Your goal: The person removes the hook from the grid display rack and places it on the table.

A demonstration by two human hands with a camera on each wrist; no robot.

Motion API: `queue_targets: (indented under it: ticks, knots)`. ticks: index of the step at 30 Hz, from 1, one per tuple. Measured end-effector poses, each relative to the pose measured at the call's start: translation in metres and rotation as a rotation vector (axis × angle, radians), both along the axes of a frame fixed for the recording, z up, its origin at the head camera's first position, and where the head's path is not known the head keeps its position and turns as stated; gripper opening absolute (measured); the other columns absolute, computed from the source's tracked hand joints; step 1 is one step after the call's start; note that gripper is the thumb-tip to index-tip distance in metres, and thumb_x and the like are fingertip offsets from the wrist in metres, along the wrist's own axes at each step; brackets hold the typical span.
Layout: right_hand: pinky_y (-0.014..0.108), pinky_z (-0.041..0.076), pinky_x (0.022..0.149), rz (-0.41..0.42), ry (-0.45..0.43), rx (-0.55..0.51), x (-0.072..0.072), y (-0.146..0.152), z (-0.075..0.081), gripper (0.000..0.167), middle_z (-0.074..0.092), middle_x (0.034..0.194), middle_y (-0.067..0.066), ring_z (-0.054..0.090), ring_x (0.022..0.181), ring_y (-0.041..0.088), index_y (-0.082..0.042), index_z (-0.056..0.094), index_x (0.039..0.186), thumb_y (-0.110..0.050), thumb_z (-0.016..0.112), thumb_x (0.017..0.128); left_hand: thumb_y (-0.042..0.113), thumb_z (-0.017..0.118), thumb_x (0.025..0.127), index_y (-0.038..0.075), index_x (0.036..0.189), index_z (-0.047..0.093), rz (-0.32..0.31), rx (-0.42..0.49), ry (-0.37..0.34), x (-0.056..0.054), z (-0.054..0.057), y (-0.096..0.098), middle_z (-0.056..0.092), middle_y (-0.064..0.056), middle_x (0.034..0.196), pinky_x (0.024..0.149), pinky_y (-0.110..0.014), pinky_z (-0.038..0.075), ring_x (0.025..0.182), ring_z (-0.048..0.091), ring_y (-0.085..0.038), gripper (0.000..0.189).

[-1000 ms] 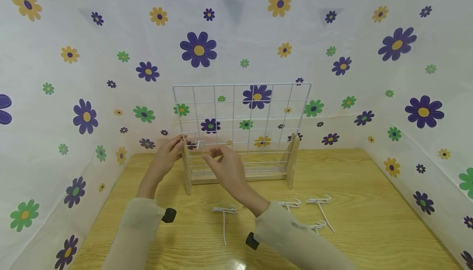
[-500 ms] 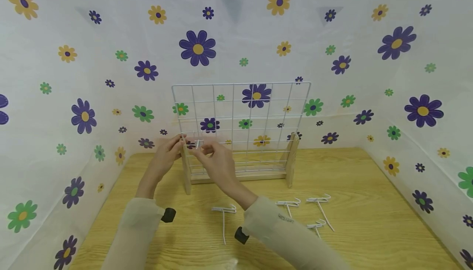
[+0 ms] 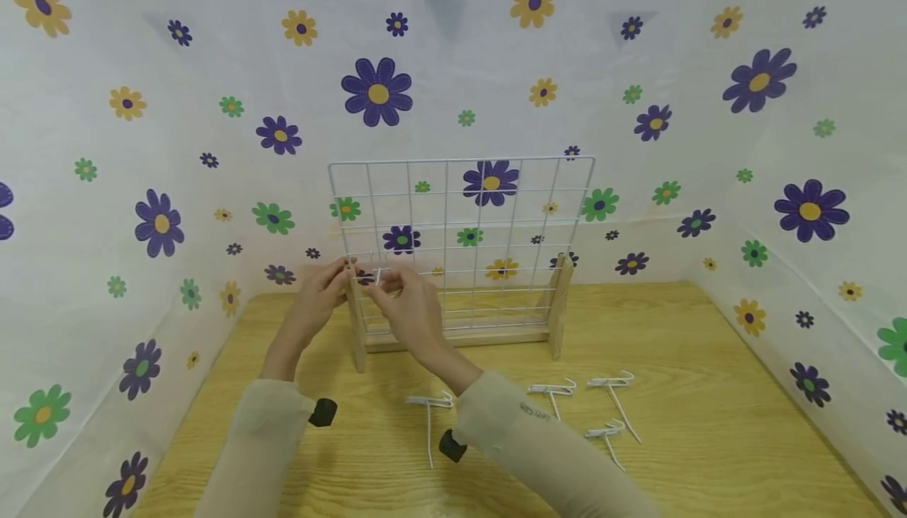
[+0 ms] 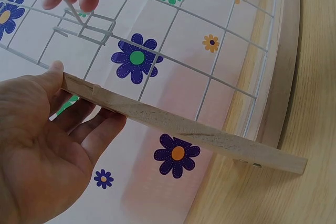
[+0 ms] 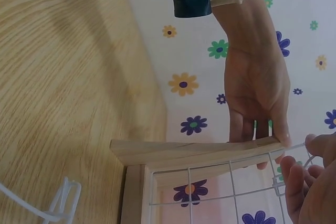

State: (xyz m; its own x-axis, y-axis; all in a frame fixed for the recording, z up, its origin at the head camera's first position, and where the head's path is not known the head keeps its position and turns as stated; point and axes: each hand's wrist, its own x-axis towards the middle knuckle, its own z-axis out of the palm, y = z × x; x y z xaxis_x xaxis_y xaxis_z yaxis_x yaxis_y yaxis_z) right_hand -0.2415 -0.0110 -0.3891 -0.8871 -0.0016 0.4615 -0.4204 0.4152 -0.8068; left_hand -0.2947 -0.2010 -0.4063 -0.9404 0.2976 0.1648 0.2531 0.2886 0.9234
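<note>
A white wire grid panel (image 3: 446, 203) stands upright in a wooden stand. My left hand (image 3: 315, 301) grips the top of the stand's left post (image 4: 184, 124), thumb on one side and fingers on the other. Near that post a white wire display hook (image 4: 94, 31) sits on the grid, its prong pointing outward. The thumb and fingertips of my right hand (image 3: 414, 305) pinch this prong. In the right wrist view the hook is partly hidden behind my right fingers (image 5: 295, 182).
Several loose wire hooks lie on the wooden table: one (image 3: 428, 402) in front of the stand, others (image 3: 611, 382) to the right. The stand's right post (image 3: 562, 305) holds the grid's far side. A flower-patterned sheet (image 3: 283, 85) surrounds the table at back and sides.
My right hand has moved left to the hook on the grid, and its fingertips have closed on the prong. My left hand has stayed on the post.
</note>
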Motion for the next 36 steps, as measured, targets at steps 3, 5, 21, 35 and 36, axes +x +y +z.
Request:
queue_targets:
  ticks: [3, 5, 21, 35, 36]
  knots:
    - [0.017, 0.054, 0.052, 0.003, 0.000, 0.007, -0.002, -0.001, 0.000, 0.029, 0.075, 0.090, 0.008, 0.066, 0.061, 0.006, 0.000, 0.071, 0.108, -0.024, 0.080, 0.093, 0.029, 0.039, 0.115, -0.001, 0.161, 0.028, 0.005, -0.001, 0.000, 0.001, 0.000, -0.001, 0.032, -0.021, 0.164, 0.115, -0.052, 0.042, 0.147, 0.037, -0.043, 0.056]
    - [0.016, 0.055, 0.053, 0.008, 0.006, 0.002, -0.003, -0.001, 0.000, 0.027, 0.076, 0.092, 0.010, 0.068, 0.062, 0.007, 0.001, 0.072, 0.108, -0.021, 0.079, 0.094, 0.029, 0.040, 0.114, -0.001, 0.161, 0.029, 0.008, -0.010, 0.006, 0.000, -0.001, -0.001, 0.033, -0.021, 0.164, 0.115, -0.051, 0.042, 0.146, 0.037, -0.043, 0.057]
    - [0.015, 0.047, 0.044, 0.056, 0.123, -0.222, -0.012, 0.012, -0.001, 0.008, 0.077, 0.087, 0.013, 0.070, 0.062, 0.020, 0.004, 0.074, 0.101, -0.003, 0.073, 0.096, 0.034, 0.039, 0.114, 0.000, 0.161, 0.029, 0.004, -0.027, 0.015, -0.001, 0.000, -0.001, 0.031, -0.020, 0.165, 0.115, -0.052, 0.042, 0.147, 0.037, -0.043, 0.059]
    - [0.014, 0.044, 0.043, 0.135, 0.126, -0.338, -0.003, 0.038, 0.013, 0.009, 0.077, 0.093, 0.017, 0.072, 0.068, 0.035, 0.003, 0.073, 0.101, -0.006, 0.071, 0.099, 0.030, 0.039, 0.114, -0.003, 0.160, 0.031, -0.011, 0.006, 0.028, -0.002, -0.001, -0.001, 0.032, -0.024, 0.163, 0.114, -0.051, 0.042, 0.146, 0.037, -0.044, 0.057]
    - [0.015, 0.045, 0.043, 0.139, 0.121, -0.340, -0.002, 0.040, 0.014, 0.009, 0.077, 0.092, 0.016, 0.071, 0.068, 0.033, 0.002, 0.073, 0.101, -0.006, 0.071, 0.099, 0.030, 0.039, 0.114, -0.004, 0.159, 0.031, -0.012, 0.009, 0.029, -0.002, -0.002, -0.001, 0.033, -0.025, 0.163, 0.114, -0.051, 0.042, 0.146, 0.037, -0.044, 0.057]
